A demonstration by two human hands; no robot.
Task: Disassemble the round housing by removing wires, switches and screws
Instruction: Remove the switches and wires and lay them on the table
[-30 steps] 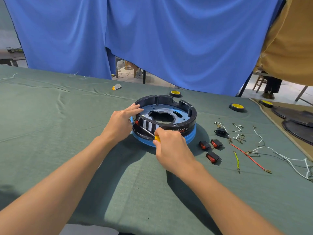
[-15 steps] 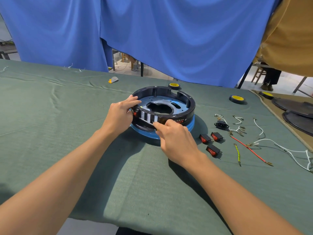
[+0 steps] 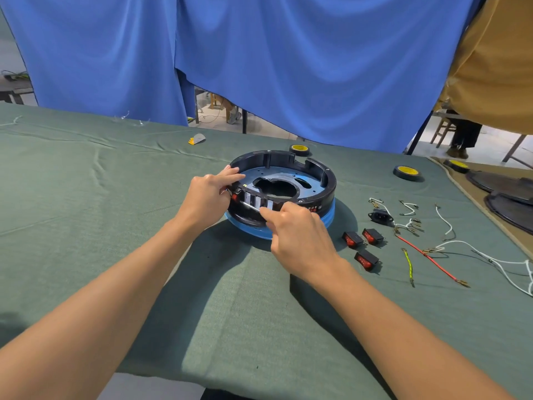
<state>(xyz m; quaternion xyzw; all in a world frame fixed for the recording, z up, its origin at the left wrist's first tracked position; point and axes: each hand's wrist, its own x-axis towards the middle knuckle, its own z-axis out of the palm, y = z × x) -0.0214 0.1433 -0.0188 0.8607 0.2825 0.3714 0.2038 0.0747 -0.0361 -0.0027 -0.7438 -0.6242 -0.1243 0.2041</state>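
Observation:
The round black housing (image 3: 320,180) with a blue base ring sits on the green cloth at the middle of the table. My left hand (image 3: 206,197) grips its left rim, fingers over the top edge. My right hand (image 3: 297,235) holds a screwdriver (image 3: 250,205) whose thin metal shaft points left along the front wall toward a red switch (image 3: 234,197) still in the housing. The handle is hidden inside my fist. Three removed red switches (image 3: 364,246), a black power socket (image 3: 380,216) and loose wires (image 3: 427,256) lie to the right.
Two rolls of yellow-and-black tape (image 3: 406,172) lie behind and to the right of the housing, another at the far right edge. A small yellow and grey piece (image 3: 196,138) sits at the back. Dark round plates (image 3: 507,194) lie at far right. Blue curtain hangs behind.
My right hand has slid up the screwdriver so the yellow handle no longer shows, and the shaft lies flatter against the housing's front wall. My left hand has stayed on the left rim.

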